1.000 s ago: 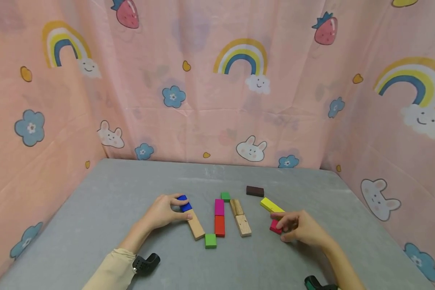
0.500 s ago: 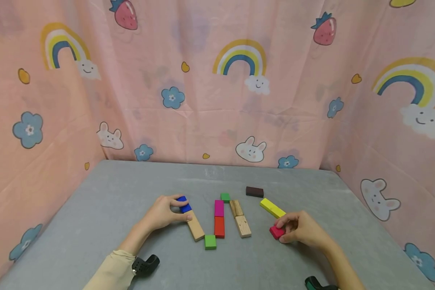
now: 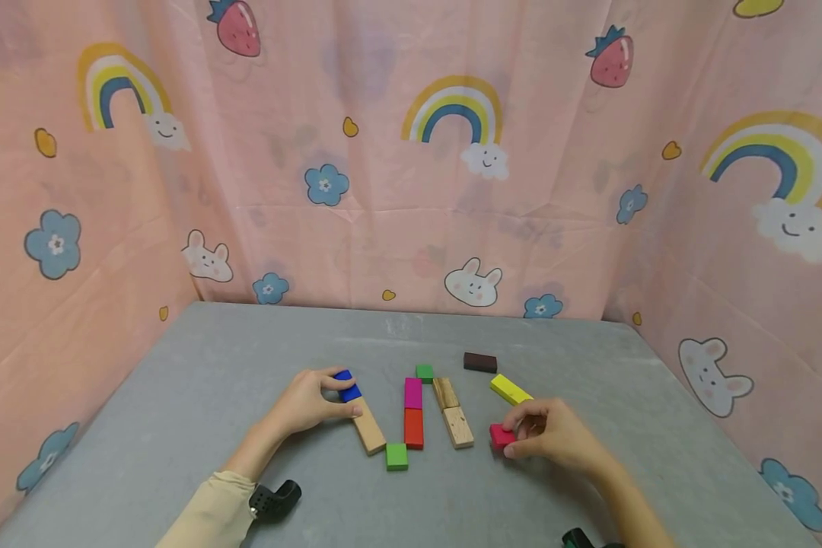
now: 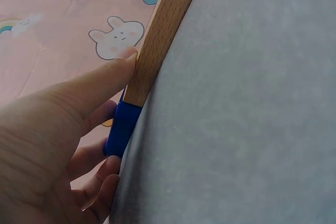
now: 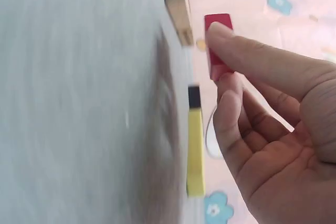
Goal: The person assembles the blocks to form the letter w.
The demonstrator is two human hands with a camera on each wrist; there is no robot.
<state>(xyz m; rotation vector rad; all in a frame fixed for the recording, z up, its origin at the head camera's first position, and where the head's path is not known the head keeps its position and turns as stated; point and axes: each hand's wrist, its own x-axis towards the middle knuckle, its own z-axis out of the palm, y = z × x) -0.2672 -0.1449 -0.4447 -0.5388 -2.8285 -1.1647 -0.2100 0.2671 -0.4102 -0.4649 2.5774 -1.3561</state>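
Observation:
My right hand (image 3: 555,440) pinches a small crimson block (image 3: 501,436) between thumb and fingers, to the right of the two natural wood blocks (image 3: 454,415). In the right wrist view the crimson block (image 5: 218,45) stands off from the grey surface. At the left, my left hand (image 3: 310,403) rests on two blocks laid end to end. Its finger lies across the blue block (image 3: 348,393), and its thumb touches the tan block (image 3: 370,430). The left wrist view shows the blue block (image 4: 124,127) against the tan block's end, with fingertips along it.
A light green block (image 3: 396,457) lies by the tan block's near end. Beside it, a red block (image 3: 414,428) and a magenta block (image 3: 413,393) form a line, with a darker green block (image 3: 425,374) behind. Yellow (image 3: 510,389) and dark brown (image 3: 480,362) blocks lie farther right.
My right hand has closed its grip on the crimson block and moved it leftward, away from the yellow block and towards the natural wood blocks. The left hand stays in place.

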